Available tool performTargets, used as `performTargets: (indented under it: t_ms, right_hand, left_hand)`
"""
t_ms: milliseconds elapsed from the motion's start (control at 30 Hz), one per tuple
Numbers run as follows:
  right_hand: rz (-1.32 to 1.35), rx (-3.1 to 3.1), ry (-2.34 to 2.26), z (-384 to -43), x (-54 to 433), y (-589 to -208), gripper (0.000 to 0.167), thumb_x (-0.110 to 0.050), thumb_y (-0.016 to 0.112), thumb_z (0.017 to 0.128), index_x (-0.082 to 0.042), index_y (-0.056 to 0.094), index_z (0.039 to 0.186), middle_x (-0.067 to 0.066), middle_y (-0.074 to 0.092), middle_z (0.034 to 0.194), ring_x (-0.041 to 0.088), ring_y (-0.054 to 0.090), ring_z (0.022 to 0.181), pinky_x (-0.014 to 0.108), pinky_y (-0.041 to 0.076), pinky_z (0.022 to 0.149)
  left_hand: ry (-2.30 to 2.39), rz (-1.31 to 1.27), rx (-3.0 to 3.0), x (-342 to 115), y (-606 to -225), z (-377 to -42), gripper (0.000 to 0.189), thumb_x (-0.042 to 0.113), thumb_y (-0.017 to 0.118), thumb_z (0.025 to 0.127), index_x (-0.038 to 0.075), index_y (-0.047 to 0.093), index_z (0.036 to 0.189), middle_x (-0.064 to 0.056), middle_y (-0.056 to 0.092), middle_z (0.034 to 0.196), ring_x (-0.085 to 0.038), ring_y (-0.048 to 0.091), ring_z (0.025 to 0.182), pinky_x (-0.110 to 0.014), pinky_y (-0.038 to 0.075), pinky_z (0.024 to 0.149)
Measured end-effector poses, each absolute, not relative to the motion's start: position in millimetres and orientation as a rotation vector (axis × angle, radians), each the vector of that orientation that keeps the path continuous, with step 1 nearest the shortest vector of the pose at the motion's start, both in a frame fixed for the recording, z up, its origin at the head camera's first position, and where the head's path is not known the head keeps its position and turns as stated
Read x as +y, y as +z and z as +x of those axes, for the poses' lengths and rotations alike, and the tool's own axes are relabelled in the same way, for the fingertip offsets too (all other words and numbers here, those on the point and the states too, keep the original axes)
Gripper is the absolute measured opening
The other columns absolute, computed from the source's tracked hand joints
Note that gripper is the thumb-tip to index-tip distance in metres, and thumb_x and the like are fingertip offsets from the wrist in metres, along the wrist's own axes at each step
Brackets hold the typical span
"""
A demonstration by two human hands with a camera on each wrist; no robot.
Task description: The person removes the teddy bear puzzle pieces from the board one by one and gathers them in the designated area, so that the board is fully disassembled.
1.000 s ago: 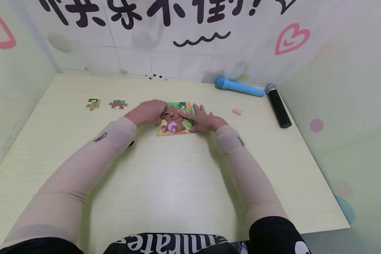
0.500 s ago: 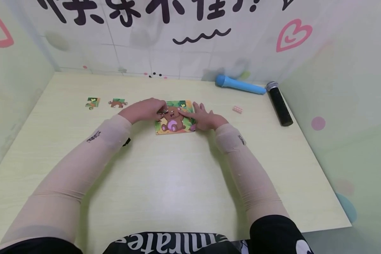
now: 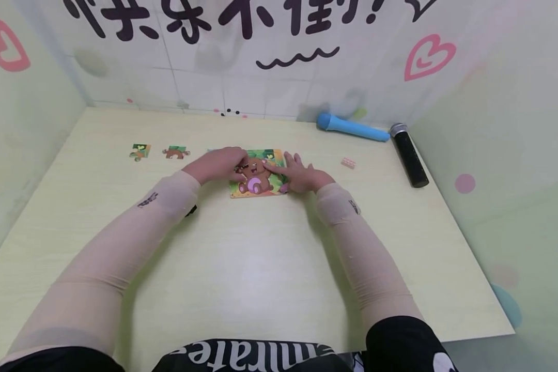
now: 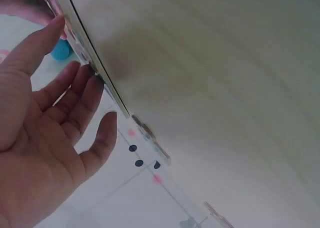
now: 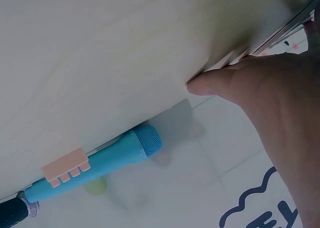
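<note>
A jigsaw puzzle (image 3: pixel 254 186) with a brown bear on it lies flat on the table between both hands. My left hand (image 3: pixel 217 164) rests at its left side, palm down; in the left wrist view the thumb and bent fingertips meet the puzzle's face at separate spots. On the right side rests my right hand (image 3: pixel 302 174), fingers spread, one reaching over the bear picture. Two loose puzzle pieces, a green and yellow one (image 3: pixel 140 151) and a brown one (image 3: pixel 175 152), lie to the left. Another piece's edge (image 3: pixel 210 150) peeks out behind my left hand, which hides most of it.
A small pink toy brick (image 3: pixel 348 163) lies right of the right hand. Behind it, a blue microphone (image 3: pixel 353 127) lies along the wall and a black microphone (image 3: pixel 409 157) near the table's right edge. Printed walls border the table (image 3: pixel 260 258) at the back and sides.
My left hand shifted slightly left and came back beside the puzzle. The right hand and the loose pieces stay in place; the head view moved a little.
</note>
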State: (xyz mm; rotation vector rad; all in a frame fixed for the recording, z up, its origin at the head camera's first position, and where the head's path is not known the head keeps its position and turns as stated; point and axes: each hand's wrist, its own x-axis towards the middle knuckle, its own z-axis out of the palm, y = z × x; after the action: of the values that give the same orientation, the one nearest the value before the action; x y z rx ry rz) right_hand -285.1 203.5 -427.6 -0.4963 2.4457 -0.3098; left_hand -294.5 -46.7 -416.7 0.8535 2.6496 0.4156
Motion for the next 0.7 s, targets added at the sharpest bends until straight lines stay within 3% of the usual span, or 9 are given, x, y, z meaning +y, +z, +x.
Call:
performTargets:
  t_ms: [233,467,700]
  right_hand:
    - [-0.507,2.445,-0.308,-283,204,-430,0.076,-0.035,0.057,0.102,-0.051,0.009,0.159,0.012,-0.024,0.166,0.037,-0.025,0.15,0.066,-0.008,0.117]
    - [-0.503,2.461,-0.297,-284,204,-428,0.074,-0.034,0.055,0.103,-0.052,0.009,0.158,0.011,-0.022,0.167,0.036,-0.024,0.15,0.066,-0.008,0.117]
    - [-0.505,2.458,-0.301,-284,205,-428,0.074,-0.035,0.055,0.103,-0.052,0.009,0.158,0.011,-0.022,0.167,0.036,-0.024,0.151,0.066,-0.008,0.117]
  left_hand:
    - [0.289,0.813,2.739,-34,-420,-292,0.04,0.036,0.075,0.093,0.002,0.06,0.107,-0.01,0.063,0.098,-0.024,0.055,0.086,-0.039,0.049,0.075]
    - [0.146,0.869,2.83,-30,-418,-289,0.031,0.033,0.072,0.093,0.011,0.059,0.076,-0.004,0.06,0.078,-0.022,0.052,0.075,-0.054,0.047,0.089]
    - [0.09,0.911,2.821,-29,-418,-292,0.023,0.025,0.069,0.091,0.012,0.06,0.074,-0.003,0.06,0.077,-0.022,0.053,0.075,-0.052,0.044,0.087]
